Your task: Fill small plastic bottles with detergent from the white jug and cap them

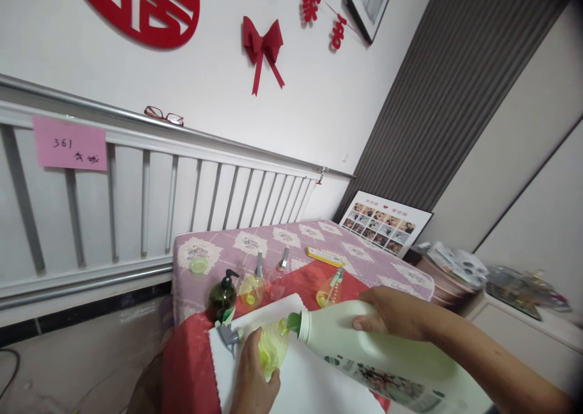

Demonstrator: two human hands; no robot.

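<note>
My left hand (257, 368) is wrapped round a yellow see-through bottle (273, 344) above a white sheet (314, 377). My right hand (380, 314) grips a large pale green jug (387, 353) tipped to the left. The jug's green spout (294, 323) meets the mouth of the yellow bottle; whether liquid is flowing I cannot make out. Yellow-green liquid shows low in the bottle. A grey spray head (228, 336) lies on the sheet, left of my left hand. The jug's handle is hidden under my right hand.
Behind the sheet stand a dark green pump bottle (223, 297), a yellow spray bottle (253, 289), a pinkish spray bottle (277, 280) and another spray bottle (331, 289). A yellow-edged box (325, 257) and a pale green lid (198, 265) lie on the patterned tablecloth (310, 232).
</note>
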